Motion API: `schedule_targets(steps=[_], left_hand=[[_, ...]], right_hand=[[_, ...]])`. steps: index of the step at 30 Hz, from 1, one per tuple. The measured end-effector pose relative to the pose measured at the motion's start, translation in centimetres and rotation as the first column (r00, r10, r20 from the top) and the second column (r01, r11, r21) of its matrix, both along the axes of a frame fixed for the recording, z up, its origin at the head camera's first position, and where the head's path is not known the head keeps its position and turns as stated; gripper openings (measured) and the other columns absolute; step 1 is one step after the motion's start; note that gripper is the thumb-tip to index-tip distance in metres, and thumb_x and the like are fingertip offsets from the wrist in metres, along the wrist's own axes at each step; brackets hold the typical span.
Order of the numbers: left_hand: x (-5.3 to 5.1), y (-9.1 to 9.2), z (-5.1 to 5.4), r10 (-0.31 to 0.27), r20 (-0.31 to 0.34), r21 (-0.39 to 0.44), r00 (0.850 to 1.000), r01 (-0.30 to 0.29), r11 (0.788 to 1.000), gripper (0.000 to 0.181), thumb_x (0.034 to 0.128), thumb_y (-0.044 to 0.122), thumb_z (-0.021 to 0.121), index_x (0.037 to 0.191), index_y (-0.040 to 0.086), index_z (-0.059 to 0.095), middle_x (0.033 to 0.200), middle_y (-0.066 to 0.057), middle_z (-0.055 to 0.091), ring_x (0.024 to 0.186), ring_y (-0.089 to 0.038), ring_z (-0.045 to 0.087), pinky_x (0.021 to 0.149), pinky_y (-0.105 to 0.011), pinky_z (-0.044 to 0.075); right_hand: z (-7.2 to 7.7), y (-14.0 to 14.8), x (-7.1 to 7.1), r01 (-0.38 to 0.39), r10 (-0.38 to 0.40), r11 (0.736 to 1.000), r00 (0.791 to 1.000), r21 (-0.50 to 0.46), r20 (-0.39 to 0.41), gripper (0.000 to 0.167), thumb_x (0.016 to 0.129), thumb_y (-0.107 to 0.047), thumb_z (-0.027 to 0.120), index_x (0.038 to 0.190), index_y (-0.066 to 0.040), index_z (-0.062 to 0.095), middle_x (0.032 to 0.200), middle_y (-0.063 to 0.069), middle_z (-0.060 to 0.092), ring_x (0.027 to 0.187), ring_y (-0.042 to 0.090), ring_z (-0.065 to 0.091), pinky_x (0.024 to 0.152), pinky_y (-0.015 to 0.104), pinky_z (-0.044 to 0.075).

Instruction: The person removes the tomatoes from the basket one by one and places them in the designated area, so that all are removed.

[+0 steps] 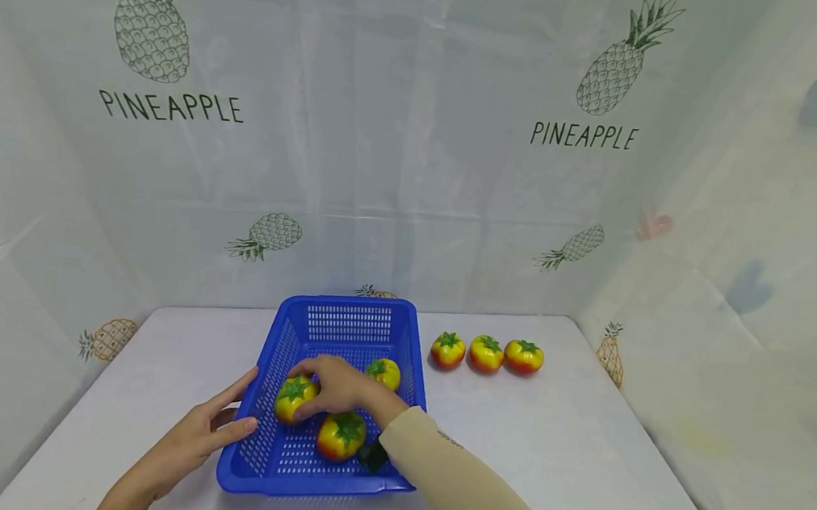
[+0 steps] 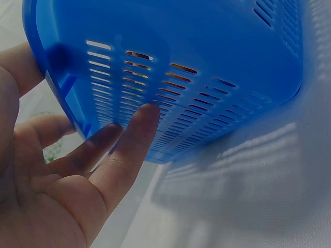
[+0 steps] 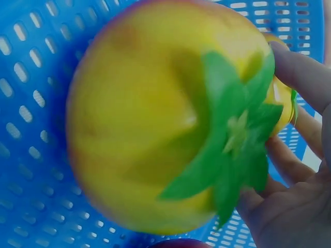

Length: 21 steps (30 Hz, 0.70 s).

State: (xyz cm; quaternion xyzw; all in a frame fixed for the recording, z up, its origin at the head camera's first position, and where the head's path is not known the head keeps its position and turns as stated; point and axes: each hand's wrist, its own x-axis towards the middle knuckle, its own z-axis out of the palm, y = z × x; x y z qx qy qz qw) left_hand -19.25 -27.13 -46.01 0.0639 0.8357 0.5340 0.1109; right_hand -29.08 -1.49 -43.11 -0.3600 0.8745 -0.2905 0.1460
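A blue plastic basket (image 1: 315,486) with slotted walls stands on the table. My left hand (image 1: 199,431) holds its left side, with the thumb at the rim and fingertips against the outer wall (image 2: 207,98). Inside the basket, my right hand (image 1: 334,386) grips a yellow-red tomato (image 1: 294,400) with green leaves, near the left wall. Another tomato (image 1: 341,437) lies just below that hand, and a third (image 1: 385,373) is partly hidden behind the right wrist. A large tomato (image 3: 139,119) fills much of the right wrist view, close to the right hand (image 3: 295,201).
Three more tomatoes, a left one (image 1: 448,351), a middle one (image 1: 486,354) and a right one (image 1: 523,357), sit in a row on the white table (image 1: 545,445), right of the basket. A pineapple-print sheet (image 1: 387,164) hangs behind the table.
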Motion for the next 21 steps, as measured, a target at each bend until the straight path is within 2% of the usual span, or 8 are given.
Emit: schedule_targets(steps=[5,10,15,21], left_hand=[[0.0,0.0,-0.2,0.005,0.002,0.011,1.000,-0.005,1.000,0.080,0.1075,0.035,0.063,0.172,0.026,0.016,0.171,-0.028,0.026,0.150,-0.058,0.036,0.112,-0.066,0.047],[0.1,0.0,-0.4,0.004,-0.004,0.003,1.000,-0.004,1.000,0.081,0.1067,0.035,0.064,0.172,0.026,0.017,0.170,-0.030,0.026,0.148,-0.058,0.039,0.109,-0.064,0.050],[0.1,0.1,-0.3,0.002,-0.010,0.000,1.000,-0.002,1.000,0.080,0.1069,0.035,0.063,0.172,0.026,0.017,0.170,-0.030,0.026,0.149,-0.059,0.037,0.109,-0.065,0.049],[0.0,0.0,-0.2,0.000,-0.005,0.004,1.000,0.000,1.000,0.081,0.1075,0.035,0.063,0.172,0.028,0.015,0.171,-0.029,0.024,0.150,-0.059,0.033,0.112,-0.066,0.046]], right_hand=[[0.3,0.1,0.0,0.006,-0.006,0.999,1.000,-0.042,-0.001,0.058,0.091,-0.037,0.086,0.143,-0.021,0.066,0.134,-0.005,0.068,0.111,0.003,0.061,0.099,0.020,0.053],[1.6,0.3,0.2,-0.002,0.000,0.996,1.000,-0.094,-0.028,0.057,0.092,-0.036,0.086,0.143,-0.020,0.065,0.136,-0.003,0.068,0.112,0.005,0.063,0.098,0.020,0.054],[2.8,0.9,0.3,-0.020,0.014,0.993,0.999,-0.120,-0.045,0.058,0.092,-0.036,0.085,0.143,-0.018,0.065,0.138,-0.002,0.067,0.114,0.008,0.063,0.099,0.020,0.054],[3.6,2.5,0.1,-0.004,-0.001,0.990,0.999,-0.143,-0.033,0.058,0.092,-0.036,0.085,0.144,-0.021,0.064,0.140,-0.003,0.066,0.116,0.012,0.064,0.099,0.023,0.056]])
